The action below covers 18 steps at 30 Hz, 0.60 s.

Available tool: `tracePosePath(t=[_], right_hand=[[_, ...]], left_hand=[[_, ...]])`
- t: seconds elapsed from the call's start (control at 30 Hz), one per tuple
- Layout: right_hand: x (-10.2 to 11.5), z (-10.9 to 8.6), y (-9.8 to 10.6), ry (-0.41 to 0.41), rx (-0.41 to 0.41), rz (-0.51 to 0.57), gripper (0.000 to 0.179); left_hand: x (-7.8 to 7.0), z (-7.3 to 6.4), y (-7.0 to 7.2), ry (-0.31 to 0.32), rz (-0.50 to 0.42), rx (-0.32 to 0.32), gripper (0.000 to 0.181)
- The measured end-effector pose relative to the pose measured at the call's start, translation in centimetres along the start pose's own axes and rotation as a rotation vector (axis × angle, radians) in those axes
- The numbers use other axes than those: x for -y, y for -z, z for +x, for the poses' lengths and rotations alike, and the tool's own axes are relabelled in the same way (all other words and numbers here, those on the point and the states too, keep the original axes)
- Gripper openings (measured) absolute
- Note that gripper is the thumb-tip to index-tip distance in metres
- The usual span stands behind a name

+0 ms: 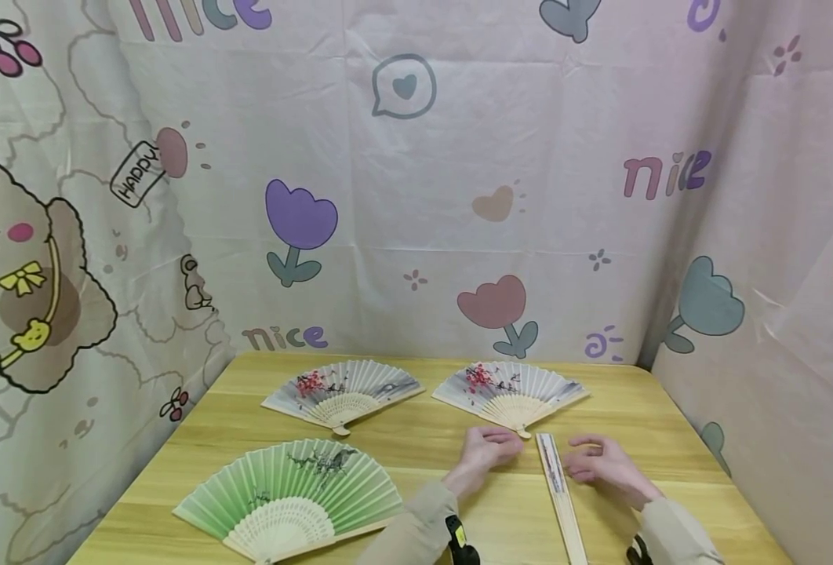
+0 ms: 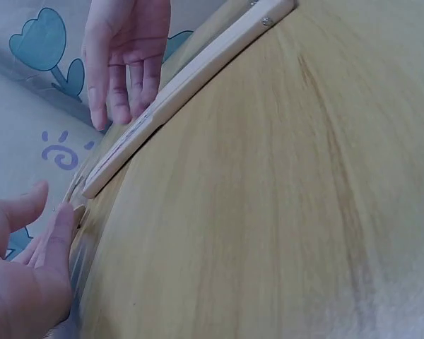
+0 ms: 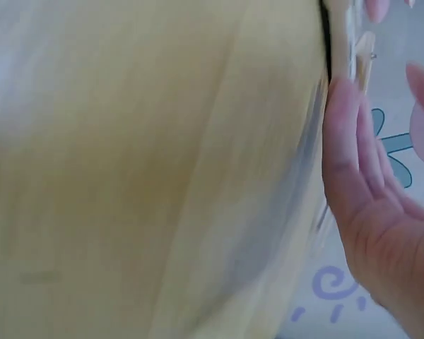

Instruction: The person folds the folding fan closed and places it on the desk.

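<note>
One folded fan (image 1: 560, 496) lies on the table (image 1: 635, 408), its long axis pointing away from the person, between the left hand (image 1: 485, 456) and the nearer right hand (image 1: 610, 469), both relaxed and holding nothing.

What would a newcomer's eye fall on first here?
Probably the bright green fan, open on the table at near left. Two pale, red-blossomed fans lie open side by side near the far edge. A folded fan lies toward the right, between the left-hand fingers and the right-hand fingers.
</note>
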State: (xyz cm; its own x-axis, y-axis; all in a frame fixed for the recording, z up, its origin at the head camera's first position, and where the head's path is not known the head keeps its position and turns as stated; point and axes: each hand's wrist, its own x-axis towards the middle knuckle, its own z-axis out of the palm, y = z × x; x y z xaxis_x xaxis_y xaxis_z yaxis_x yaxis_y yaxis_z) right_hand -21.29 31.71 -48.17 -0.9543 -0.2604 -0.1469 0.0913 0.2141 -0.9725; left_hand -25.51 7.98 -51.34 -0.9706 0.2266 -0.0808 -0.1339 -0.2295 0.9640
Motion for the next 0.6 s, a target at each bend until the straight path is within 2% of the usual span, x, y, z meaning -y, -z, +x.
tracePosePath(t=[0.3, 0.43, 0.6], right_hand=[[0.1, 1.8, -0.5, -0.062, -0.202, 0.199, 0.071], [0.4, 2.5, -0.5, -0.086, -0.245, 0.297, 0.073], [0.7, 3.1, -0.6, -0.089, -0.261, 0.390, 0.068]], left_hand=[[-0.2, 0.1, 0.6, 0.002, -0.116, -0.070, 0.043], [-0.3, 0.2, 0.8, 0.011, -0.192, -0.085, 0.048], [-0.3, 0.4, 0.9, 0.031, -0.288, -0.106, 0.052]])
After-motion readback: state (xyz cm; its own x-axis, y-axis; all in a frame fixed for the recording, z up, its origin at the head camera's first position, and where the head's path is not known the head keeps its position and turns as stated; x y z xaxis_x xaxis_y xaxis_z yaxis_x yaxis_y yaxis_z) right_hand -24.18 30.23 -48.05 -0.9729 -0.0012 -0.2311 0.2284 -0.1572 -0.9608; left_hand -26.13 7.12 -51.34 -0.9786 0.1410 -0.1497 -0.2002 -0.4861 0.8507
